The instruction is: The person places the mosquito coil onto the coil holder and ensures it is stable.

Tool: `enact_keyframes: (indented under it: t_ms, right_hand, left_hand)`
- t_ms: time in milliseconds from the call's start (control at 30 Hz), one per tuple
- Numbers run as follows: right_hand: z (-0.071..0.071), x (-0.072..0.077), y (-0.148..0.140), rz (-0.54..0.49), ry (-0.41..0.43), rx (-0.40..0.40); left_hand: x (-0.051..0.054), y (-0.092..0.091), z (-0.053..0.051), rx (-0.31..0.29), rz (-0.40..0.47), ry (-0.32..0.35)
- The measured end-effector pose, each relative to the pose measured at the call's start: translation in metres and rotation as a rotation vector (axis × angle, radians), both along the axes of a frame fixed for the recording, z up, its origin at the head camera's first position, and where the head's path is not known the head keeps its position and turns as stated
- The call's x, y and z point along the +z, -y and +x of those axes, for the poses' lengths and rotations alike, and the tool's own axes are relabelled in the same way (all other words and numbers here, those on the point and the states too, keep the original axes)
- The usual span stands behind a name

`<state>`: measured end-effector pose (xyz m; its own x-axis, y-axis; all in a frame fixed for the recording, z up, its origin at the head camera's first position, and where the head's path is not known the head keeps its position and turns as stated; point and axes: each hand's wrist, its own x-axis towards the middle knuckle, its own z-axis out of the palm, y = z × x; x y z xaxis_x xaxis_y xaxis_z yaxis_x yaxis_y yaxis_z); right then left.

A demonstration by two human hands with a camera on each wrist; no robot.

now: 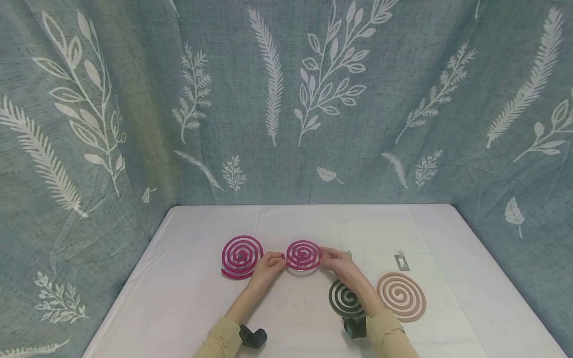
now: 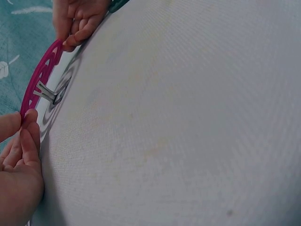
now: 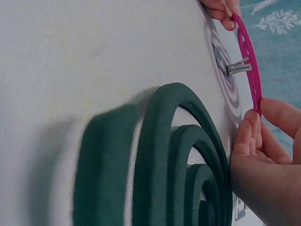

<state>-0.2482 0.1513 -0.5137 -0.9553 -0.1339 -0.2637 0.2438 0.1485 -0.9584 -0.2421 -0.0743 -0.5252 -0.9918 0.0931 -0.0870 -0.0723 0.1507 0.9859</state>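
Between both hands, a magenta mosquito coil (image 1: 302,255) is held nearly level above the white table. My left hand (image 1: 268,267) pinches its left rim between thumb and fingers. On the opposite rim, the right hand (image 1: 342,266) pinches it in the same way. Below the coil stands a small metal coil stand (image 2: 47,92), whose upright prongs reach toward the coil's middle. Whether the prongs grip the coil cannot be made out. Under the right forearm lies a dark green mosquito coil (image 3: 157,141), partly covered in the head view.
Another magenta coil (image 1: 233,274) lies left of the left hand. A tan coil (image 1: 401,274) is on the right, with a flat metal stand (image 1: 397,262) behind it. A further metal stand (image 1: 348,253) shows partly behind the right hand. Patterned curtains (image 1: 286,164) enclose the table.
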Motion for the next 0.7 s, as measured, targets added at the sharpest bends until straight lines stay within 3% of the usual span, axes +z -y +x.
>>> enact_keyframes:
  t_ms: [100,267,333,700]
  right_hand:
    - [-0.0002,0.0,-0.0001,-0.009,0.002,-0.001]
    - [-0.0006,-0.0012,-0.0007,-0.02,0.003,-0.001]
    - [-0.0006,-0.0016,-0.0009,-0.021,0.003,0.002]
    - [-0.0004,-0.0015,-0.0013,-0.017,0.006,0.004]
  left_hand:
    - [0.0081,-0.0003,0.0038,-0.007,-0.003,-0.006]
    - [0.0087,-0.0002,0.0039,-0.003,0.006,-0.009]
    - [0.0008,0.0,0.0005,0.004,0.009,-0.005]
    - [-0.0008,-0.0008,-0.0021,0.023,0.016,-0.004]
